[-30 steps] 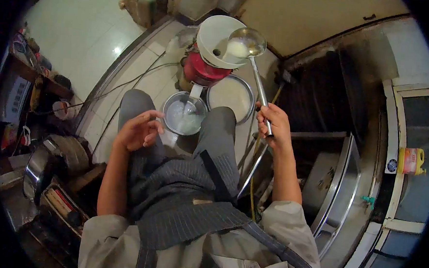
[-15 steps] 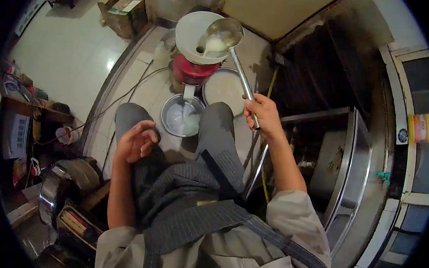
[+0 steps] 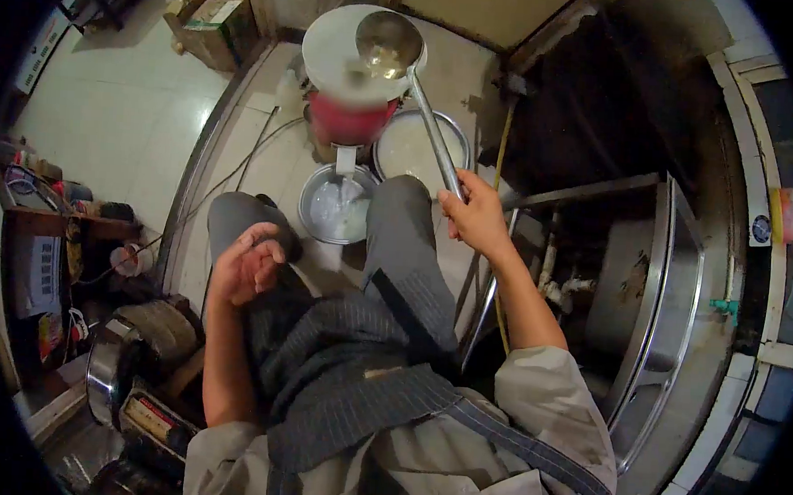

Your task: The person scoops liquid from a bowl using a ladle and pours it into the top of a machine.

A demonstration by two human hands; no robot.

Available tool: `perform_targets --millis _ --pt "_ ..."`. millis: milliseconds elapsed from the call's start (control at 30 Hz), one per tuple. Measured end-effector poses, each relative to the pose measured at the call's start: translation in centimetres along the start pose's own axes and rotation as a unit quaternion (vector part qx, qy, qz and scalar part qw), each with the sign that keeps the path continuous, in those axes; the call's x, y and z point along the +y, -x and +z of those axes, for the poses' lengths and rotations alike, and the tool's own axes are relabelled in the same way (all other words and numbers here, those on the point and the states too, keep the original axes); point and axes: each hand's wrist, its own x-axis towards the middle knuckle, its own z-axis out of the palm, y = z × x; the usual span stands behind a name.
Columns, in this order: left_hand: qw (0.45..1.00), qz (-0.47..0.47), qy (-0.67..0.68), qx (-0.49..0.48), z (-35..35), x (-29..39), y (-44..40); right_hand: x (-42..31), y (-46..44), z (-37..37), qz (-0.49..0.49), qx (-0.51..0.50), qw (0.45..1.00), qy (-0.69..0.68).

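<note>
Curling its fingers loosely, the empty left hand [image 3: 248, 265] is over the left leg. The right hand [image 3: 479, 218] grips a long metal ladle [image 3: 435, 128] near its handle's end. Between the knees, a metal bowl [image 3: 301, 208] of whitish liquid stands on the tiled floor [image 3: 279, 171], beneath the white spout [image 3: 345, 161] of a red machine [image 3: 349, 120]; a wider pan [image 3: 466, 150] sits just right. The ladle's scoop is over the right side of the white hopper [image 3: 322, 51]. Open floor stretches left to a dark sill [image 3: 212, 135], beyond which lies a cardboard box [image 3: 218, 30].
</note>
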Motion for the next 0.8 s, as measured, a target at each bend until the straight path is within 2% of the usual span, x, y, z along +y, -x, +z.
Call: perform_targets --millis 67,200,267,333,400,467,533,567,633,667,733,800 --pt "0.999 0.009 -0.017 0.032 0.4 0.0 0.1 0.9 0.2 -0.2 -0.048 0.028 0.996 0.074" --pt "0.999 -0.006 -0.021 0.032 0.0 0.1 0.0 3.0 0.5 -0.6 -0.046 0.045 0.997 0.044" --pt "0.999 0.002 -0.031 0.008 0.1 0.2 -0.1 3.9 0.5 -1.0 -0.013 0.063 0.996 -0.058" --pt "1.000 -0.004 -0.018 0.015 -0.1 0.1 -0.1 4.9 0.0 -1.2 -0.007 0.060 0.994 -0.091" --pt "0.999 -0.003 -0.013 0.030 0.0 0.1 0.0 7.3 -1.5 -1.2 -0.025 0.113 0.977 -0.178" --pt "1.000 -0.005 -0.008 0.025 0.1 0.2 -0.1 11.4 -3.5 -1.6 -0.021 0.137 0.974 -0.179" --pt "1.000 -0.006 -0.007 0.017 0.0 0.3 -0.3 15.1 -5.7 -2.3 0.072 0.199 0.971 -0.111" --pt "1.000 -0.008 -0.002 0.017 0.0 0.4 -0.3 17.3 -6.9 -2.7 0.074 0.198 0.971 -0.114" --pt "1.000 -0.013 0.001 0.017 -0.5 0.4 -0.5 21.8 -8.7 -3.2 0.168 0.192 0.965 0.060" --pt "1.000 -0.013 0.021 -0.001 -1.0 0.3 -0.5 23.8 -9.1 -3.1 0.168 0.194 0.965 0.057" --pt "0.999 -0.015 0.038 -0.023 -1.3 0.3 -0.7 27.5 -10.1 -2.8 0.162 0.220 0.898 0.346" --pt "0.996 -0.020 0.089 -0.021 -1.3 0.3 -0.6 30.4 -10.6 -2.4 0.184 0.215 0.899 0.333"
